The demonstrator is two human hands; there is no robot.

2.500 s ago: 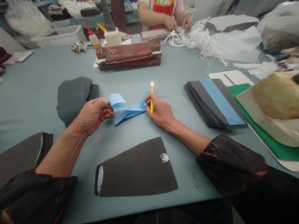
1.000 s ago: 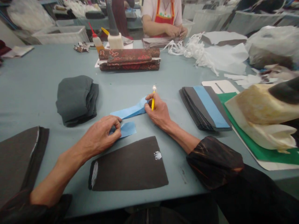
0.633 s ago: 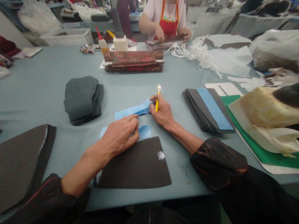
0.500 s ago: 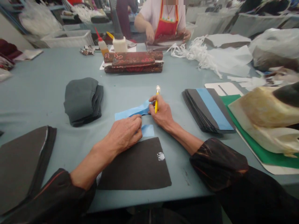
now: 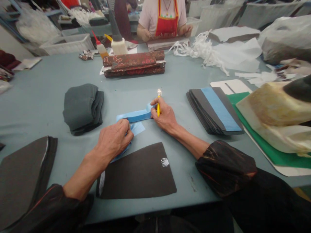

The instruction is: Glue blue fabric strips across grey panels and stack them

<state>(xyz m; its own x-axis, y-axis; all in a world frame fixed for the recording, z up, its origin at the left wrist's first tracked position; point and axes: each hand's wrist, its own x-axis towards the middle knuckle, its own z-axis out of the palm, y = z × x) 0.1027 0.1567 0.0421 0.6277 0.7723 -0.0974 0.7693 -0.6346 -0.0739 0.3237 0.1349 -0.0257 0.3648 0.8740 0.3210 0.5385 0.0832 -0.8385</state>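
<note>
My left hand (image 5: 115, 137) is closed, pinching a light blue fabric strip (image 5: 138, 128) that trails out on both sides of the fingers. Between the fingers and thumb of my right hand (image 5: 165, 116) is a small brush (image 5: 158, 106) with a yellow handle, its whitish tip pointing away from me. The same hand's fingertips touch the right end of another blue strip (image 5: 138, 117), lying flat with a darker blue face showing. Nearer me lies a black panel (image 5: 139, 173) with white smears at its right and left edges.
A folded dark grey cloth stack (image 5: 82, 108) and black panels (image 5: 23, 176) lie left. Right are black pieces with a blue band (image 5: 216, 111) and a stained yellowish container (image 5: 272, 113). Rolled patterned fabric (image 5: 133, 64), a glue bottle (image 5: 100, 48) and a co-worker (image 5: 165, 22) are across the table.
My left hand has moved left and toward me, drawing its blue strip along and uncovering more of the flat strip. My right hand stays near the strip's end with the brush.
</note>
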